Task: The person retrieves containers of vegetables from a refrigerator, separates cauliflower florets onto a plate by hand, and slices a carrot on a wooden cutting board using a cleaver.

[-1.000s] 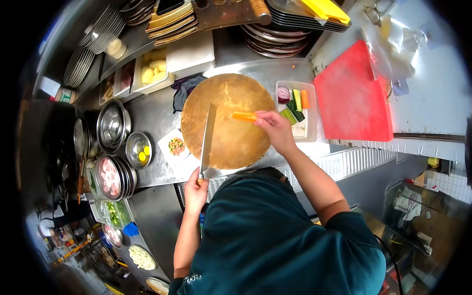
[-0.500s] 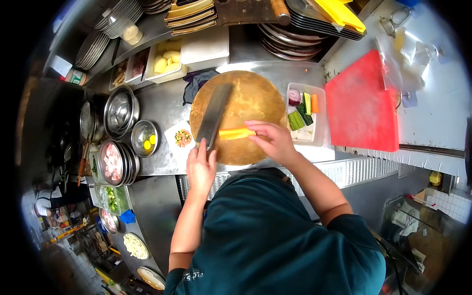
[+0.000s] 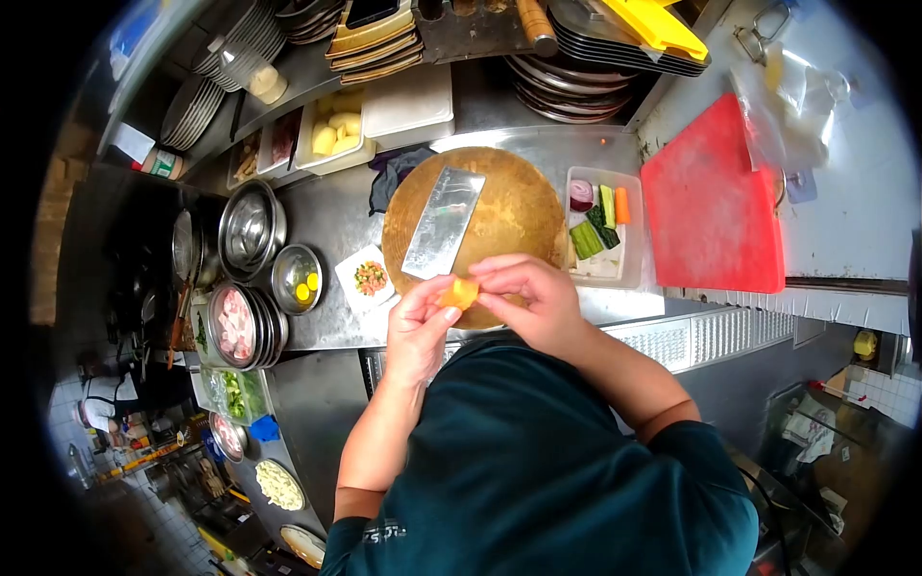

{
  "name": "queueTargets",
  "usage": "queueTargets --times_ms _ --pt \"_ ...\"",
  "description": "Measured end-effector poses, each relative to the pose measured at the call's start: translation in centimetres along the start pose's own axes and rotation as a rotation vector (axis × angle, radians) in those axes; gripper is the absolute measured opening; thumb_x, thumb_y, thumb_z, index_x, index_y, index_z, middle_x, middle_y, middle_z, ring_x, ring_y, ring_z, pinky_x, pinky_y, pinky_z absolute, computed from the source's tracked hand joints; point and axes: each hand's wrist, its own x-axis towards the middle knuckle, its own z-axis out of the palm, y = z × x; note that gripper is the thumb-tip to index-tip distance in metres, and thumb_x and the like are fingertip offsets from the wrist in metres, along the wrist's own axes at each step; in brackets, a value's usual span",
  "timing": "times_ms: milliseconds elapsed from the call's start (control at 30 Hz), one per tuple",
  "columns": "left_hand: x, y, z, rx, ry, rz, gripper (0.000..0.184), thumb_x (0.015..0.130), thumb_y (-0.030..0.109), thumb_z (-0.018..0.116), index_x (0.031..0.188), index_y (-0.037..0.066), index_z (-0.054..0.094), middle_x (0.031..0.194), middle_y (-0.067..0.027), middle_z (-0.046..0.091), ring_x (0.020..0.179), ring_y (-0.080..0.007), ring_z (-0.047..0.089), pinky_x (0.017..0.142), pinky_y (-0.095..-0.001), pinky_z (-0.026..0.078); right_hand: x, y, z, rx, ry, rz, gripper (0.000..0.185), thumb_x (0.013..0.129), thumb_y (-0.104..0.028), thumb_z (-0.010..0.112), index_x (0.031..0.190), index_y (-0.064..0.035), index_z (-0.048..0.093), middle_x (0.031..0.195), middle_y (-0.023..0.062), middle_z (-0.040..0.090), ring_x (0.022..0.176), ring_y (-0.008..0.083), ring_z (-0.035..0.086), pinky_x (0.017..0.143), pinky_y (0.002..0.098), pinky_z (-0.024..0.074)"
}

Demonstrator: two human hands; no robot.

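An orange piece (image 3: 460, 294) is pinched between both hands, over the near edge of the round wooden board (image 3: 519, 206). My left hand (image 3: 421, 322) grips its left side with thumb and fingers. From the right, my right hand (image 3: 533, 300) holds the other side. The cleaver (image 3: 445, 223) lies flat on the board's left part, its blade showing and its handle hidden from view near my left hand. Right of the board, a clear tray (image 3: 631, 264) holds cut onion, cucumber and a carrot piece.
A small white dish (image 3: 352, 272) of diced food and a bowl with yolks (image 3: 288, 264) stand left of the board. A red cutting board (image 3: 711, 202) is at the right. Stacked plates (image 3: 567, 91) sit behind. A person (image 3: 99, 411) is at far left.
My left hand has let go of the cleaver, which now lies flat on the board. Both hands have come together at the orange piece, nearer my body.
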Motion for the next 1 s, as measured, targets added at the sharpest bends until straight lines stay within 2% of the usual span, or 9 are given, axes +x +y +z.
queueTargets --times_ms 33,133,233,367,567,667,833,933,1000 --pt "-0.2 -0.4 -0.3 -0.001 -0.001 -0.021 0.039 0.094 -0.009 0.066 0.133 -0.003 0.063 0.123 -0.0136 0.071 0.113 -0.0198 0.068 0.098 -0.0313 0.054 0.5 -0.7 -0.3 -0.263 -0.050 -0.163 0.019 0.087 0.001 0.077 0.104 -0.0003 0.068 0.120 0.0150 0.071 0.105 0.0253 0.074 0.090 0.0336 0.0594" --pt "-0.5 -0.8 -0.2 0.066 0.031 -0.006 0.039 0.094 -0.010 0.066 0.132 -0.003 0.063 0.123 -0.0130 0.071 0.112 -0.0179 0.067 0.098 -0.0300 0.054 1.0 -1.6 0.0 -0.369 -0.037 -0.238 0.021 0.085 -0.001 0.078 0.104 -0.0024 0.069 0.118 0.0134 0.072 0.102 0.0274 0.073 0.087 0.0341 0.0593" --pt "-0.5 -0.8 0.0 0.143 0.058 0.009 0.037 0.094 -0.010 0.067 0.130 -0.003 0.064 0.123 -0.0125 0.070 0.112 -0.0170 0.067 0.098 -0.0296 0.054 1.0 -1.5 -0.1 -0.329 -0.026 -0.199 0.021 0.086 -0.002 0.078 0.105 -0.0030 0.069 0.119 0.0136 0.072 0.104 0.0278 0.073 0.088 0.0341 0.0592" --pt "-0.9 -1.2 -0.5 0.239 0.082 0.015 0.035 0.094 -0.011 0.067 0.129 -0.004 0.064 0.126 -0.0125 0.067 0.112 -0.0169 0.066 0.096 -0.0285 0.054 1.1 -1.8 -0.1 -0.422 -0.062 -0.282 0.021 0.086 -0.004 0.079 0.104 -0.0035 0.070 0.120 0.0128 0.070 0.105 0.0270 0.072 0.087 0.0340 0.0589" --pt "-1.0 0.2 1.3 0.469 0.096 0.148 0.032 0.092 -0.007 0.071 0.124 -0.003 0.066 0.122 -0.0099 0.067 0.104 -0.0133 0.064 0.091 -0.0274 0.053 0.9 -1.3 -0.1 -0.442 -0.074 -0.295 0.019 0.085 -0.003 0.078 0.103 -0.0033 0.070 0.117 0.0118 0.068 0.102 0.0265 0.071 0.085 0.0344 0.0587" --pt "-1.2 0.2 1.0 0.498 0.070 0.145 0.032 0.094 -0.010 0.068 0.125 -0.005 0.065 0.124 -0.0116 0.064 0.109 -0.0166 0.067 0.093 -0.0270 0.055 0.8 -1.3 -0.2 -0.437 -0.076 -0.280 0.018 0.085 -0.002 0.078 0.101 -0.0029 0.070 0.116 0.0119 0.068 0.101 0.0266 0.071 0.084 0.0343 0.0589" --pt "-1.6 -0.7 0.6 0.417 0.108 0.075 0.035 0.094 -0.011 0.068 0.128 -0.005 0.063 0.124 -0.0131 0.066 0.111 -0.0191 0.068 0.096 -0.0296 0.056 0.8 -1.4 -0.3 -0.455 -0.073 -0.275 0.017 0.085 -0.002 0.078 0.099 -0.0026 0.069 0.116 0.0115 0.068 0.099 0.0270 0.072 0.083 0.0344 0.0591" --pt "-1.6 -0.6 1.0 0.302 0.090 0.057 0.035 0.095 -0.011 0.066 0.129 -0.004 0.062 0.124 -0.0157 0.068 0.112 -0.0213 0.069 0.098 -0.0327 0.056 0.3 -1.3 1.0 -0.186 0.059 -0.115 0.017 0.085 -0.002 0.078 0.100 -0.0030 0.069 0.115 0.0109 0.067 0.099 0.0269 0.071 0.082 0.0343 0.0587" --pt "-1.5 -0.6 1.2 0.247 0.078 0.046 0.036 0.096 -0.011 0.064 0.131 -0.005 0.061 0.125 -0.0171 0.069 0.112 -0.0225 0.070 0.099 -0.0344 0.057 0.6 -1.7 0.3 -0.360 -0.014 -0.181 0.017 0.085 -0.003 0.078 0.100 -0.0032 0.069 0.115 0.0109 0.067 0.099 0.0271 0.071 0.083 0.0346 0.0583"
